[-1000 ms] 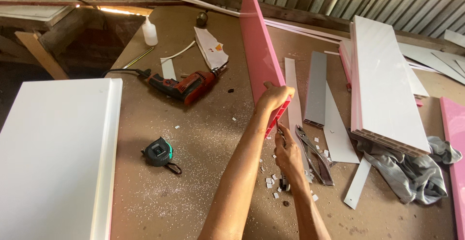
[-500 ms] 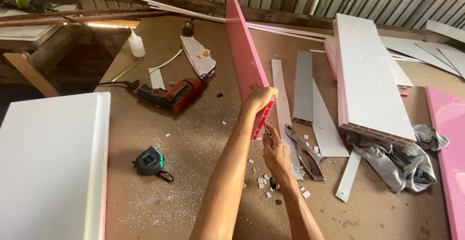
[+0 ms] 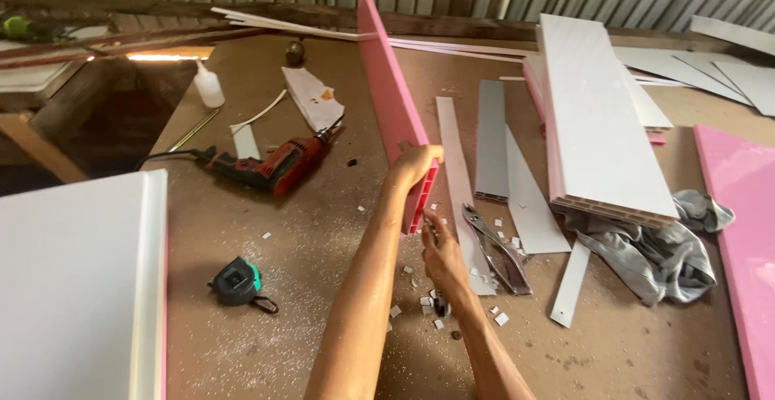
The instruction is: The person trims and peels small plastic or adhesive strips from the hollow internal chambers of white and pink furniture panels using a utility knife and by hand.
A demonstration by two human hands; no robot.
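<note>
Head view: a dusty brown workbench [image 3: 242, 343] with panels, offcuts and tools, seen from above the person's arms.
Far left: a white panel [image 3: 77, 287] with a pink edge lies flat at the bench's left edge, untouched.
Front left: a black and green tape measure [image 3: 236, 280] sits by itself on the sawdust, well apart from both hands.
Left of middle: a red power drill [image 3: 278, 166] lies on its side, cord trailing to the left edge; a small white squeeze bottle [image 3: 209, 87] stands near the back left corner.
Middle: the pink panel [image 3: 387, 93] stands upright on its long edge, running from the back of the bench toward the person.
Left hand [image 3: 413, 166]: fingers clamped over the near top corner of the pink panel, steadying it.
Right hand [image 3: 440, 251]: just below the panel's near end, fingertips pinched together at the open hollow edge; what they pinch is too small to tell.
Under the hands: small white chips [image 3: 428, 303] litter the bench, so I'd judge some trimming is done already.
Right of the hands: metal snips [image 3: 496, 251] lie put down on a grey strip [image 3: 464, 182].
Right: a stacked white panel [image 3: 597, 117], a grey rag [image 3: 654, 247], and another pink panel [image 3: 739, 230] at the right edge.
Progress: work on the near end looks under way, not finished; the panel is not yet laid down.
</note>
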